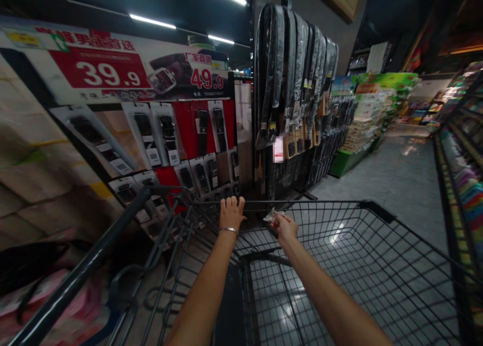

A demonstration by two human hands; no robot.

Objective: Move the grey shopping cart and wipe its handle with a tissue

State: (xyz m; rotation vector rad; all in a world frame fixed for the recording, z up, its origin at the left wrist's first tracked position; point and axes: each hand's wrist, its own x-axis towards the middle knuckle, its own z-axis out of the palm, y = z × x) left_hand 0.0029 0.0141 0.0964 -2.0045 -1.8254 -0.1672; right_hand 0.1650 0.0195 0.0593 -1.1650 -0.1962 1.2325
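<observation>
Left grip: left hand (231, 214), palm down, fingers lightly bent over the top rim of the shopping cart (320, 202); thumb out to the side, not closed round the wire; metallic bracelet (228, 230) at the wrist.
Right grip: right hand (286, 226), thumb and fingers pinched shut on one crumpled wipe.
Crumpled wipe (270, 215): pale, in the right grip, near the rim; whether it touches the wire cannot be told.
Shopping cart: dark wire mesh, under both grips; dark push handle (83, 265) well to the left of the left grip.
Price sign (113, 66): beyond and left of the left grip; white "39.9" on red, red "49.9" to its right; "男士首选" in red, "厂家直销" above the second price, "电话" with a number too small to read surely; picture of a buckled belt.
Packaged belts (166, 132): clear packs below the sign, beyond the left grip; dark contents, white barcode labels, print unreadable.
Hanging belts (290, 59): long, dark, plastic-wrapped, on a rack beyond and above the right grip; small tags illegible.
Pale tag (278, 149): on the rack, pixelated; wording unreadable.
Stacked cartons (377, 104): green and white, beyond and right of the right grip; brand unreadable.
Pink packages (60, 305): lower left of the left grip; lettering unreadable.
</observation>
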